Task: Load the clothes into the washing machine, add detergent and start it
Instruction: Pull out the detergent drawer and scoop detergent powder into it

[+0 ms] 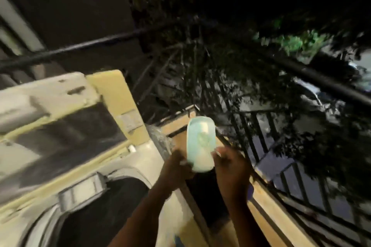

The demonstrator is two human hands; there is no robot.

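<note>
Beside railing (pixel 261 152), both hands grip container (pixel 200 144).

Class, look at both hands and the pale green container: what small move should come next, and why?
Probably carry the pale green container, held between the left hand and right hand, leftward over the washing machine's open drum; it sits right of the opening now.

Both hands, left hand (pixel 176 168), right hand (pixel 230 168), gripping pale green container (pixel 200 144), open washing machine (pixel 66 166) beside

No readable text anywhere; the round mark on the pale green container (pixel 201 143) is too blurred.
</note>
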